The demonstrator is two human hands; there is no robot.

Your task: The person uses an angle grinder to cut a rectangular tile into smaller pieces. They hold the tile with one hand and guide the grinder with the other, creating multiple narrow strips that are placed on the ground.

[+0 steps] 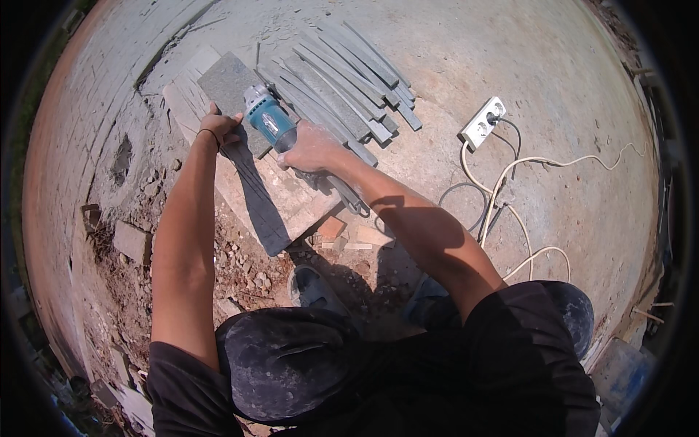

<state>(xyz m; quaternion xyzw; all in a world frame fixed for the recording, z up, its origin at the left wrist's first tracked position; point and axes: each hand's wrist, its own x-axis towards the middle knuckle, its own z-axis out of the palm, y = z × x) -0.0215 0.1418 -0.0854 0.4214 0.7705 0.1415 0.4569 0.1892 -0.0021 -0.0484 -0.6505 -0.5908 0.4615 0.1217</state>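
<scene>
Head view: angle grinder, teal with a grey head, located over the right edge of a grey stone slab. Slab lies flat on a pale board.

Receptacles: white power strip, right of the work, one dark plug seated in a socket. Bluish object, lower right edge, possibly a tub; contents not discernible.

Surroundings: grey stone strips, loosely stacked just right of the grinder, crowding that side. Pale cable, looped across the ground near the right forearm. Reddish brick piece, near the board's lower end. Rubble, left and below.

Hands: right hand, fingers wrapped around the grinder's rear body, forearm reaching diagonally up and left. Left hand, at the slab's lower left edge, fingers bent; whether they grip cannot be told. Left forearm nearly straight upward.
</scene>
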